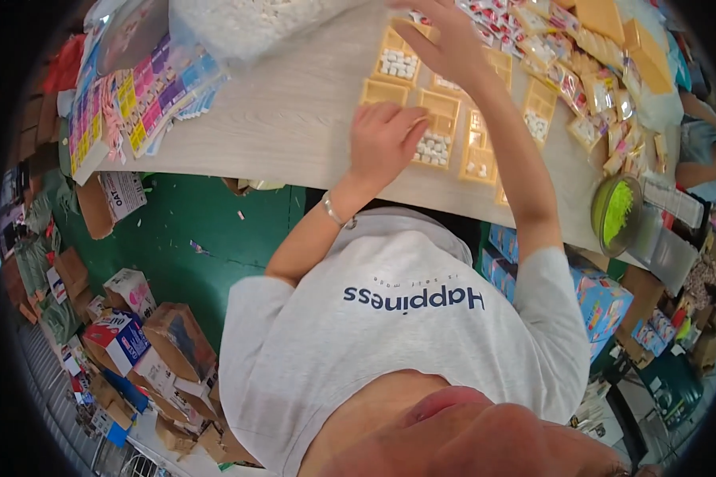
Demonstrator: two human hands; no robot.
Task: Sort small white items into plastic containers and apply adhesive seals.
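Note:
Several shallow yellow compartment trays (439, 103) lie on the table in front of me, some with small white pieces (433, 149) in one section. My left hand (383, 139) rests at the left trays, its fingers curled and the thumb drawn in by a tray's edge. Whatever it may hold is hidden. Farther off, my right hand (445, 44) reaches over the back trays, thumb and fingers apart, slightly blurred; nothing shows in it. Just beyond that hand is a spread of small red-and-white packets (497, 22).
Wrapped yellow packs (601, 87) are heaped at the right, near a bowl of bright green bits (615, 211). A large bag of white pieces (254, 24) and colourful printed cards (147, 91) occupy the table's left. Cardboard boxes (179, 342) stand on the floor at left.

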